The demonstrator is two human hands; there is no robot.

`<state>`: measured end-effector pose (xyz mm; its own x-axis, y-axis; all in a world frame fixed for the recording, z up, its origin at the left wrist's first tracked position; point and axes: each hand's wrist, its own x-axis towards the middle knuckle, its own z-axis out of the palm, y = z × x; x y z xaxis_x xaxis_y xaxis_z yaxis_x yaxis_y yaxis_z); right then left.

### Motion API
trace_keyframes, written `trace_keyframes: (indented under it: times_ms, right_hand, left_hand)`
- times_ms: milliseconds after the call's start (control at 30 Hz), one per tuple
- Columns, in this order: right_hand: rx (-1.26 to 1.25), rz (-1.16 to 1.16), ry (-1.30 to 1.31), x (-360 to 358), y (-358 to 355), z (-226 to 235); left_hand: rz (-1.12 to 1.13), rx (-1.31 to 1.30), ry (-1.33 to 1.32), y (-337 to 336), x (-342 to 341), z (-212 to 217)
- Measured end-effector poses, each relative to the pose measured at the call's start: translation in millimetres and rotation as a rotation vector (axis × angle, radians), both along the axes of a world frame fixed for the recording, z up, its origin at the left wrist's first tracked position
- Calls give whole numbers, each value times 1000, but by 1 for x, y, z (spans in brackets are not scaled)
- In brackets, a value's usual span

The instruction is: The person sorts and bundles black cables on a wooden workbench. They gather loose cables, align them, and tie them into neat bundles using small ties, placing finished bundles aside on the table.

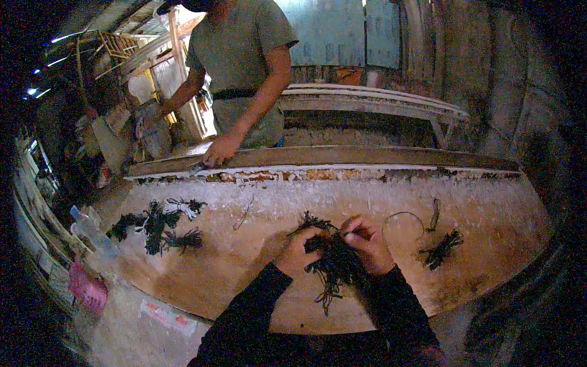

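Between my two hands is a bundle of dark cords (335, 260), with loose strands fanning out at its top and bottom. My left hand (301, 249) is wrapped round the bundle's left side. At its upper right, my right hand (367, 240) is closed with thumb and forefinger pinched together, close against the strands; what sits in the pinch is too small to make out. To the right lie a smaller dark cord bundle (441, 249), a short twisted piece of cord (435, 214) and a thin curved strand (406, 214).
Several dark cord bundles (160, 223) and a lighter one (183, 207) lie on the wooden tabletop (232, 275) at left. A clear plastic bottle (92, 231) and a pink item (87, 286) are beyond its left edge. Across a long board (342, 160), a person (238, 67) stands with one hand on it.
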<state>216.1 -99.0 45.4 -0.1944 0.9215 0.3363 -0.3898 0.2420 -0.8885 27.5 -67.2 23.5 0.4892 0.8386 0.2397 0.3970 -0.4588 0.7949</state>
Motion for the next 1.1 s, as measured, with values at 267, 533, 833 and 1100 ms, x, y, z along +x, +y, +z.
trace_keyframes:
  times_ms: [267,533,833,1100]
  right_hand:
    - [-4,-456,136,31,25,-2]
    - [62,-876,-866,72,43,-29]
    - [-60,-903,-1582,74,28,-30]
    - [362,-905,-1229,49,38,-34]
  left_hand:
    - [284,-5,-429,15,-5,-11]
    - [340,-455,-882,29,-15,-20]
    - [272,-482,-1058,24,-18,-8]
    - [360,-375,-828,39,-22,-22]
